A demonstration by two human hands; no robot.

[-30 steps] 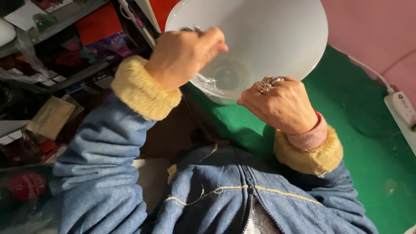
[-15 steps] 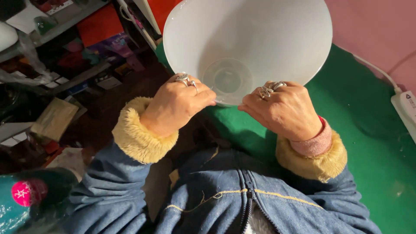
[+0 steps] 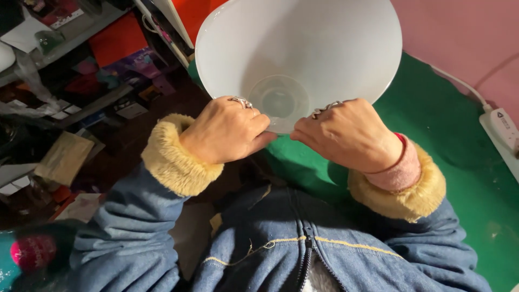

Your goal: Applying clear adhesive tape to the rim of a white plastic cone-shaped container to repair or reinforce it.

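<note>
Two hands pinch my white translucent plastic cone shade (image 3: pixel 303 48) at its narrow end: left hand (image 3: pixel 227 132), right hand (image 3: pixel 348 135). Above the green mat (image 3: pixel 448 140), probably unsupported; it could tip.

Green tabletop (image 3: pixel 454 140) with white power strip (image 3: pixel 505 135).

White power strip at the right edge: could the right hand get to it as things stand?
Probably yes, but not right away. The right hand grips the near rim of the white cone-shaped shade; the green surface between it and the power strip looks unobstructed.
</note>
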